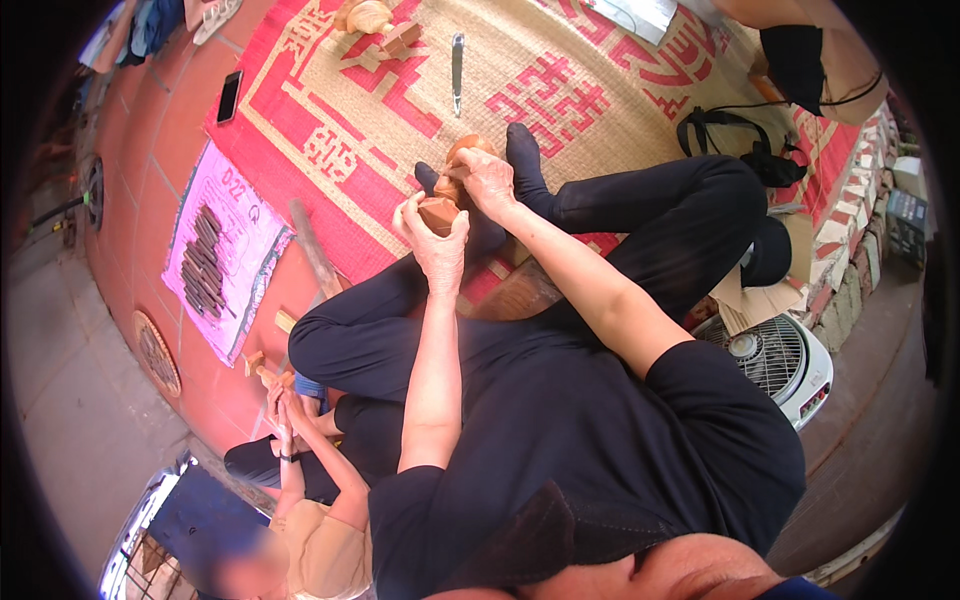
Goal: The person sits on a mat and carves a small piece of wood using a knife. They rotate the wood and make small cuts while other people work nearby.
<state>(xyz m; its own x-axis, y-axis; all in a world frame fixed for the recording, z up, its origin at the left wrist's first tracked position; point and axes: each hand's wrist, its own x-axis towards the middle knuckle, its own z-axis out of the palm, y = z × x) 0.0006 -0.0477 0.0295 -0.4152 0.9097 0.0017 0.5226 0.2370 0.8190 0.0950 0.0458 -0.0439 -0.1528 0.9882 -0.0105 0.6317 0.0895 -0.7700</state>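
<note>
A brown carved wooden piece (438, 214) is held between my two hands, low over the mat and near my feet. It has a blocky, faceted end toward me and a rounded end away from me. My left hand (440, 250) wraps its fingers and thumb around the blocky end. Above and to the right, my right hand (487, 182) grips the piece nearer its rounded end, fingers bent over it. The fingers hide the middle of the piece. Beyond it on the mat lies a slim metal tool (458, 75), possibly a blade.
Another carved wooden piece (400, 40) sits on the patterned mat (400, 140). Several dark sticks lie on a pink sheet (240, 200), below a phone (229, 97). Right are a black strap (735, 115), cardboard (750, 305) and a fan (765, 365). A co-worker's hands (285, 400) hold wood at lower left.
</note>
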